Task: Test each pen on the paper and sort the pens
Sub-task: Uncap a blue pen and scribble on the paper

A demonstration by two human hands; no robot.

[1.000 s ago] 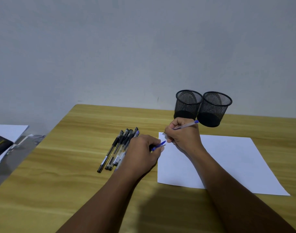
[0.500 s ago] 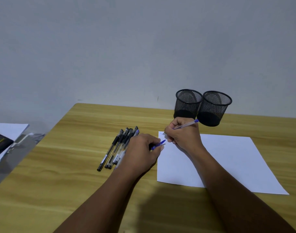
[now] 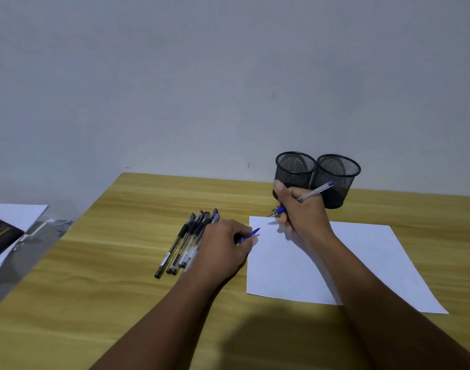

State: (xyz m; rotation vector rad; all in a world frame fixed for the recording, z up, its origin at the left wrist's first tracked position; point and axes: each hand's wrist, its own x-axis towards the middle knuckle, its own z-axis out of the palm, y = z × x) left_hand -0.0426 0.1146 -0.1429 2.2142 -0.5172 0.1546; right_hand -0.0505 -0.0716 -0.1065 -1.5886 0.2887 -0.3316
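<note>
Two black mesh cups, left cup (image 3: 295, 169) touching right cup (image 3: 338, 172), stand at the back of the surface (image 3: 95, 289); we cannot tell what they hold. Our right grip (image 3: 303, 209) pinches one blue pen (image 3: 315, 192), its tip over the far left corner of the paper (image 3: 362, 263). Our left grip (image 3: 223, 247) holds a blue cap (image 3: 251, 234) beside at least five lying pens (image 3: 186, 244).

On the table (image 3: 95, 303), the paper (image 3: 290, 276) lies right of centre, the pens (image 3: 187, 241) just left of it. Above the paper stand the left holder (image 3: 295, 169) and right holder (image 3: 338, 172), side by side.

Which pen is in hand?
The blue pen gripped by the right hand, tip near the paper's far-left corner; the other pens lie bundled on the table.
</note>
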